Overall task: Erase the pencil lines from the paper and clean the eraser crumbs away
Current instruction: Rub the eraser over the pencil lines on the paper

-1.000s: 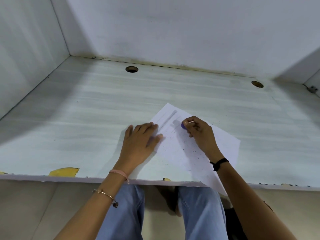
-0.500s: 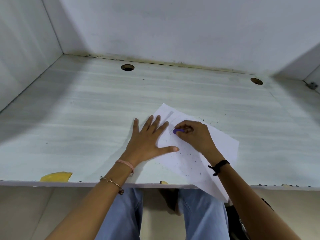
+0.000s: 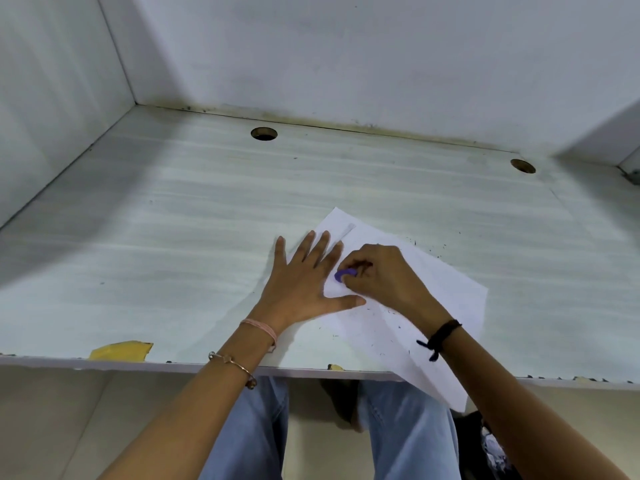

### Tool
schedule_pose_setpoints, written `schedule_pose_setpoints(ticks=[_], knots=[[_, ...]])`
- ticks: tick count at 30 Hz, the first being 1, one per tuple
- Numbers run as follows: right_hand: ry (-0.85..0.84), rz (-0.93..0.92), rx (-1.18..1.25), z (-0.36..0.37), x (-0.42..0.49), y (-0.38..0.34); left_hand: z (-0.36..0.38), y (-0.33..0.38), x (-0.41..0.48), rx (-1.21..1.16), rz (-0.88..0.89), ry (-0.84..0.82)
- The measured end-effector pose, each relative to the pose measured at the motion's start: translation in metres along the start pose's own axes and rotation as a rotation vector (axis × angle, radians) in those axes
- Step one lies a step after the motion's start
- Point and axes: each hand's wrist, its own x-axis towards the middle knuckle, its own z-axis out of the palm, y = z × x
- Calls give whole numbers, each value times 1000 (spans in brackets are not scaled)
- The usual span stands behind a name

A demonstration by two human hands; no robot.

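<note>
At the left of the front edge of the desk [image 3: 156,220] I saw a yellow scrap [image 3: 119,350]. The left hand [image 3: 304,282] lay flat with spread fingers and pressed the left edge of the paper [image 3: 450,299]. Just right of it, the right hand [image 3: 384,278] pinched a purple eraser [image 3: 344,274] with curled fingers, and the eraser touched the sheet. A faint pencil line [image 3: 347,229] showed near the far corner. Dark crumbs [image 3: 389,310] lay on the paper and on the desk beyond it. The near corner hung over the desk edge.

A pale, streaked counter [image 3: 173,237] is boxed by a white back wall [image 3: 346,46] and side wall [image 3: 52,81]. Two round holes [image 3: 264,133] pierce its rear; beige floor [image 3: 52,427] lies below.
</note>
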Motion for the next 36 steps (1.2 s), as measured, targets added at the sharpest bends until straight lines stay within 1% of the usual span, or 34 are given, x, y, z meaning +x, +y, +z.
schedule_pose_setpoints(ticks=[3,4,5,7,8,9,11,12,13,15,16,17,20,21,22,24,25,26,28,29,30,33,34,36], knots=[[138,92,-11,-8,12,9,0,1,0,-33,-9,-9],[144,89,-22,-7,12,7,-1,1,0,-35,-12,-11],[114,59,-36,-6,10,4,-1,1,0,-30,-11,-12],[-6,-19,-42,-3,1,-2,0,0,1,-6,1,-5],[-30,-18,-42,-4,1,-1,0,0,1,-2,4,-6],[-5,19,-43,-8,6,4,0,0,0,-10,2,-7],[119,106,-40,-14,16,11,0,0,0,-36,-7,-6],[146,113,-52,-13,17,9,-1,0,0,-39,-9,-5],[128,87,-60,-9,14,5,-1,0,0,-32,-7,-4],[-9,-17,-49,-1,2,-5,0,0,0,0,2,1],[-70,-42,-37,-1,-3,-7,0,0,0,11,5,4],[-67,-25,-40,-5,0,-2,0,-1,0,5,3,3],[146,112,-33,-16,17,15,-1,0,-1,-44,-5,2],[154,115,-34,-15,16,13,-2,1,-1,-44,-6,2],[113,81,-42,-11,13,9,-1,1,-1,-38,-7,-3],[-37,-25,-48,-4,1,-2,-1,0,0,-11,-4,-6],[-66,-41,-45,-4,-1,-3,-1,0,0,-5,-4,-5],[-39,-19,-51,-8,6,2,-1,-1,0,-12,-4,-6],[97,77,-50,-16,20,13,0,0,-1,-37,-5,-4],[130,104,-55,-17,23,13,-1,0,-1,-42,-7,-4],[122,87,-56,-15,21,10,-1,0,-1,-41,-8,-5],[-58,-59,-54,-8,3,-2,-1,0,0,-11,-4,-13],[-63,-42,-52,-10,4,1,-2,0,0,-11,-4,-15],[68,64,-55,-19,18,14,-2,0,-1,-35,-5,-16]])
